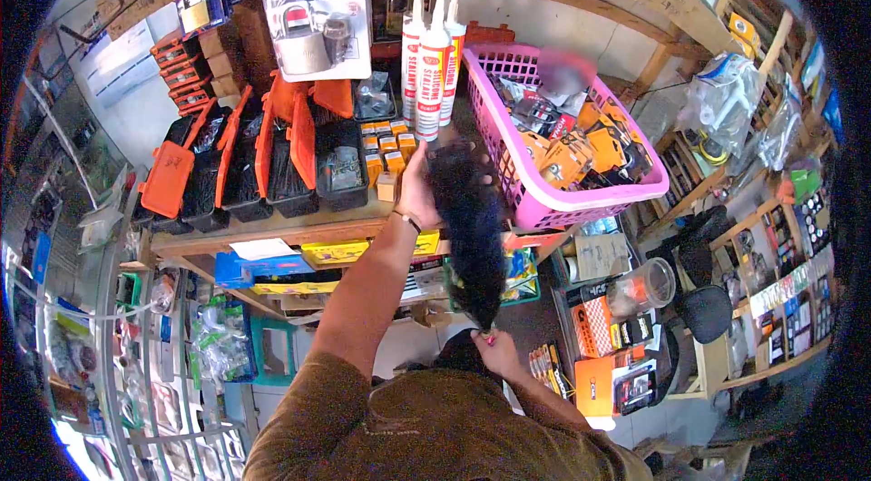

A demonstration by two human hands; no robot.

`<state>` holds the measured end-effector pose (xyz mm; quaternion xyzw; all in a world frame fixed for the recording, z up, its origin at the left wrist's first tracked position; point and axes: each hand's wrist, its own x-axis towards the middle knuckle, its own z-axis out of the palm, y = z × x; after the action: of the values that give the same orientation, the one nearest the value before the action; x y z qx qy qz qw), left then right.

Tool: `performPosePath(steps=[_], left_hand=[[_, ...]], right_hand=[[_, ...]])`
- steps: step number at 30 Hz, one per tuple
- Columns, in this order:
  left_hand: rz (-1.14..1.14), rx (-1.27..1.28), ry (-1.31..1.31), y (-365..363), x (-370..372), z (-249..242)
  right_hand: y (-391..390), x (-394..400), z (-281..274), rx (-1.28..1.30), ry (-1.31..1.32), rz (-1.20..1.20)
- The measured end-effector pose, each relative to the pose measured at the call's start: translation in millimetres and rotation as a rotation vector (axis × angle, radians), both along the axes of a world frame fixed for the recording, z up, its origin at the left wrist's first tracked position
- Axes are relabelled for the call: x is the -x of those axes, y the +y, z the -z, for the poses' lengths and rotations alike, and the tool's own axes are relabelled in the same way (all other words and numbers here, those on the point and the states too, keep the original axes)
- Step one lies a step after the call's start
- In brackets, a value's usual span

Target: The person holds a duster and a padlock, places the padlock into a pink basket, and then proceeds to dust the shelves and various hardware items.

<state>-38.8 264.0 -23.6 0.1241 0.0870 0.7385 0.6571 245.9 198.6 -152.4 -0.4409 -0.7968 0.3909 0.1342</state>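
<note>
A black feather duster (474, 254) runs upright in front of me, its fluffy head at the shelf's front edge. My right hand (496, 354) is closed round its handle end, low and close to my body. My left hand (419, 195) reaches to the shelf, partly behind the duster's head. Its thumb points up near the base of the white silicone sealant tubes (434, 73), but the feathers hide most of the fingers. Left of that hand are small orange-and-white boxes (388, 150) and a plain small box (387, 186).
A pink basket (581, 197) of packaged goods stands right of the tubes. Black bins with orange lids (168, 179) line the shelf at left. A packaged padlock (308, 36) hangs above. Below the wooden shelf edge (272, 234) lie yellow boxes (340, 252); a clear jar (642, 286) stands at right.
</note>
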Motion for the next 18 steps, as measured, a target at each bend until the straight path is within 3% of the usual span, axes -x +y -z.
performPosePath(steps=[2,3,6,8,10,12,14,15,16,18], left_hand=[[0.222,-0.377,0.072,12.9,9.0,23.3],[0.249,-0.407,0.046,12.0,6.3,17.4],[0.075,-0.110,-0.135,1.2,1.0,4.9],[0.095,-0.111,-0.117,2.4,1.0,4.5],[0.364,-0.571,0.004,17.3,8.6,18.7],[0.283,-0.353,0.011,1.9,8.0,10.1],[0.061,-0.090,-0.161,-0.4,0.7,3.8],[0.019,-0.040,-0.084,-0.8,-1.6,-0.1],[0.021,-0.041,-0.084,0.5,-0.1,3.5],[0.190,-0.343,0.190,0.3,3.1,6.3]], right_hand=[[-1.9,-0.3,-13.5,0.034,0.041,0.004],[-2.2,-0.8,-15.9,0.064,0.084,0.005],[3.2,-2.2,-1.3,0.084,0.094,0.119],[-4.5,-1.9,-5.5,0.070,0.112,0.083],[-6.9,0.6,-12.6,0.036,0.052,-0.068],[-4.7,3.0,-10.7,0.108,0.057,-0.007],[-0.8,4.0,0.2,0.145,0.064,0.127],[-4.6,5.2,-0.9,0.076,0.051,0.100],[-4.7,4.3,-4.5,0.075,0.051,0.102],[-4.3,4.0,-15.0,-0.010,0.078,-0.002]])
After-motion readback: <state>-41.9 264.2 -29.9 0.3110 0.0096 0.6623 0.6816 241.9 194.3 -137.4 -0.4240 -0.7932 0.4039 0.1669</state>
